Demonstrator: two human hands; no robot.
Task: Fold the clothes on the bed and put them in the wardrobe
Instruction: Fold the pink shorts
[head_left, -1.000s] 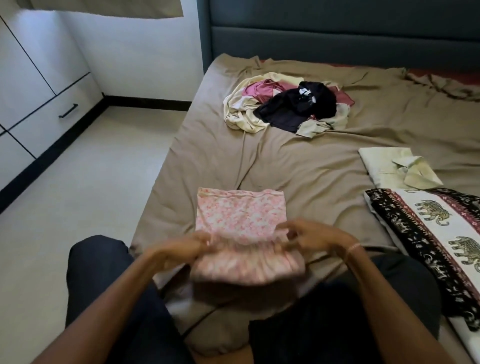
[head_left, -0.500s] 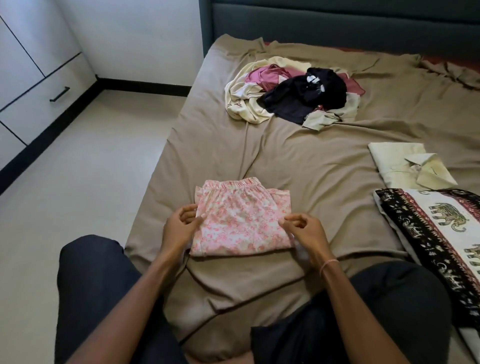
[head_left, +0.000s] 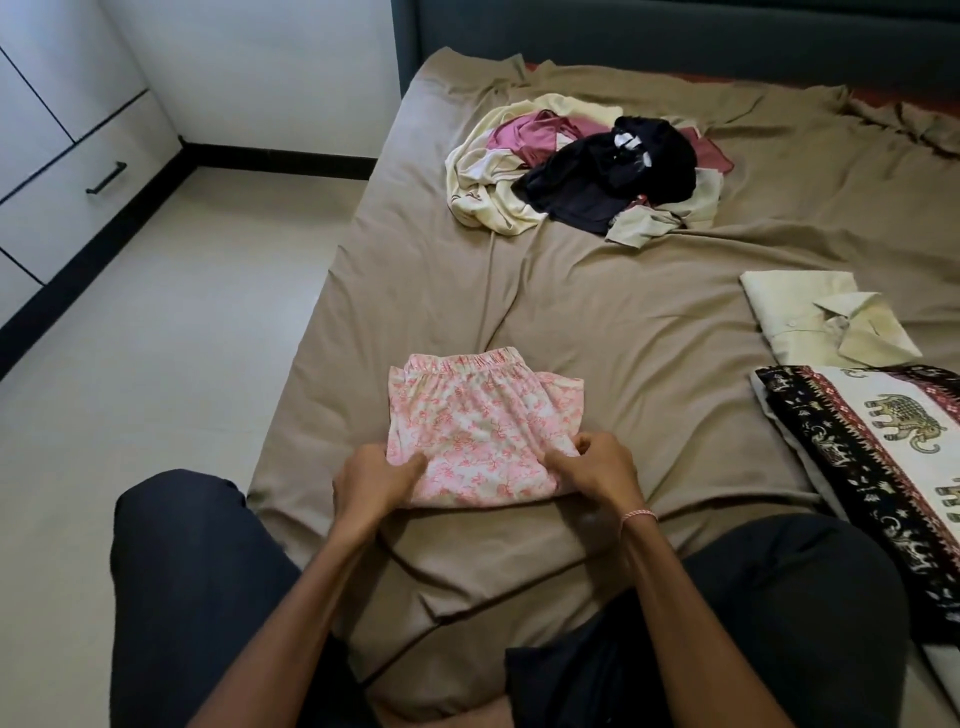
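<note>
A pink floral garment (head_left: 483, 421) lies folded into a small rectangle near the bed's front edge, its elastic waistband at the far side. My left hand (head_left: 374, 480) grips its near left corner and my right hand (head_left: 597, 467) grips its near right corner. Farther back on the brown sheet (head_left: 649, 322) sits a heap of unfolded clothes (head_left: 582, 171) in cream, maroon and black. A folded pale yellow shirt (head_left: 810, 317) lies at the right. The wardrobe (head_left: 62, 171), white with a black drawer handle, stands at the left wall.
A patterned cloth with elephants (head_left: 872, 441) lies folded at the right front of the bed. My knees in dark trousers rest against the bed's front edge. Pale floor (head_left: 171, 364) runs between bed and wardrobe. A dark headboard (head_left: 675, 36) closes the back.
The pink garment's near half was folded over away from me and now lies flat. Both hands then moved to its near corners and closed on them.
</note>
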